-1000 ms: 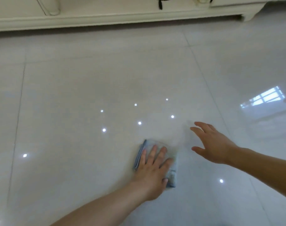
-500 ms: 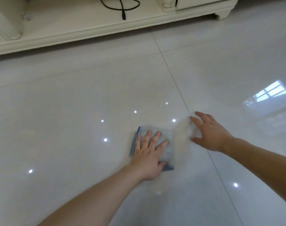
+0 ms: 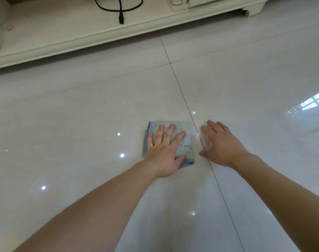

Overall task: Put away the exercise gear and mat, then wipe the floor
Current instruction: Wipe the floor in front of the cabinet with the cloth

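The left hand (image 3: pixel 164 151) lay flat, palm down, on the cloth (image 3: pixel 187 142), its fingers spread and straight, pressing rather than gripping. The thumb reached across the cloth's near right corner. The cloth was a folded grey-blue square lying on the floor (image 3: pixel 82 115), its layered edges showing along the left side; its right edge sat just left of a dark grout line (image 3: pixel 184 100) that ran from far to near across the tiles.

The right hand (image 3: pixel 222 144) was open too, fingers splayed, palm down, just beside the cloth on the other side of that line, holding nothing. Whether it touched the tile or hung a little above it could not be told. Both forearms were bare and reached in from the bottom edge.

The floor was pale, glossy tile with small bright specks of reflected light and a window's reflection (image 3: pixel 313 102) at the far right. Beyond the hands, along the top, stood a cream-coloured cabinet (image 3: pixel 82 39) with a low open shelf. A black cable (image 3: pixel 120 10) lay looped on that shelf, its plug end pointing toward the floor.
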A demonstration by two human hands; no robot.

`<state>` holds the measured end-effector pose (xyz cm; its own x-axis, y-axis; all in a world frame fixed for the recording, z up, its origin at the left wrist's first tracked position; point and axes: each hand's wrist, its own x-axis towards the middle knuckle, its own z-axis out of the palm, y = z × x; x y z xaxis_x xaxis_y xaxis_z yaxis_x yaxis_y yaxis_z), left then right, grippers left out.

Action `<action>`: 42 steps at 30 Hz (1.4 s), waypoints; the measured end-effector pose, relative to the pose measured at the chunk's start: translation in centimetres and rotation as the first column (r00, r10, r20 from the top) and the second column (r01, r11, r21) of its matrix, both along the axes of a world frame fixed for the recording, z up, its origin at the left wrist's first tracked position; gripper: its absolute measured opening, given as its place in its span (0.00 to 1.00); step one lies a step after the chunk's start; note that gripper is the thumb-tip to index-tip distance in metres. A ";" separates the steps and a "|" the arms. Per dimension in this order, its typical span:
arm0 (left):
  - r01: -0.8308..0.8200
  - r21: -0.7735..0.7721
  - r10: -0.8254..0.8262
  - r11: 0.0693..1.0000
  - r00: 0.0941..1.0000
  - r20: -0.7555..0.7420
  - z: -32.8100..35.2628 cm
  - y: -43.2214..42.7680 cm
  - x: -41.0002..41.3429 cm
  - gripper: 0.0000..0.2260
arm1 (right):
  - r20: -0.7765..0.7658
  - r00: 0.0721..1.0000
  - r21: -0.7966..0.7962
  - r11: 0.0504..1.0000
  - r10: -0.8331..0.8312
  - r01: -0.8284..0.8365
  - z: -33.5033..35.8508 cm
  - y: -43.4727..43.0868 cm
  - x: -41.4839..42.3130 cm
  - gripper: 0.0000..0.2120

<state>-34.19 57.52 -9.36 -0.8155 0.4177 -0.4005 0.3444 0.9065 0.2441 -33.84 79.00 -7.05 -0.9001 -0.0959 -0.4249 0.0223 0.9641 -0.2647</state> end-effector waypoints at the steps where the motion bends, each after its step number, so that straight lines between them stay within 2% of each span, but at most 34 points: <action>1: -0.001 0.002 0.001 1.000 1.000 0.018 0.1 0.0 -0.1 0.35 | 0.011 1.000 -0.001 1.000 -0.004 0.004 0.1 -0.1 -0.1 0.43; 8: 0.032 0.014 -0.033 0.999 0.991 0.130 1.2 -0.1 -0.9 0.35 | 0.067 0.997 0.012 0.999 -0.038 0.037 1.4 -0.8 -0.9 0.46; 13: 0.139 0.035 -0.143 0.990 0.982 0.120 1.1 -0.2 -2.9 0.35 | 0.107 0.994 0.079 0.997 0.017 -0.025 1.8 -0.5 -1.6 0.47; 19: 0.153 0.045 -0.158 0.987 0.978 0.134 1.3 0.0 -3.3 0.34 | 0.171 0.985 0.116 0.992 0.027 -0.048 2.3 -0.9 -2.0 0.45; 27: 0.165 0.025 -0.167 0.986 0.972 0.165 1.8 0.0 -3.3 0.34 | 0.173 0.972 0.149 0.971 0.159 -0.186 3.3 -0.9 -2.6 0.44; 34: 0.091 0.012 -0.092 0.996 0.986 0.139 1.7 0.3 -3.1 0.35 | 0.159 0.933 0.264 0.897 0.322 -0.354 1.7 -1.0 -3.1 0.45; 42: -0.015 -0.063 0.021 0.998 0.995 0.094 1.8 1.4 -2.5 0.36 | 0.114 0.897 0.250 0.862 0.427 -0.442 1.6 0.4 -3.4 0.44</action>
<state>-36.69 58.90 -7.53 -0.7800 0.3753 -0.5007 0.3064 0.9268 0.2172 -37.26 79.37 -5.44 -0.7689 -0.3499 -0.5352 -0.4079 0.9130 -0.0108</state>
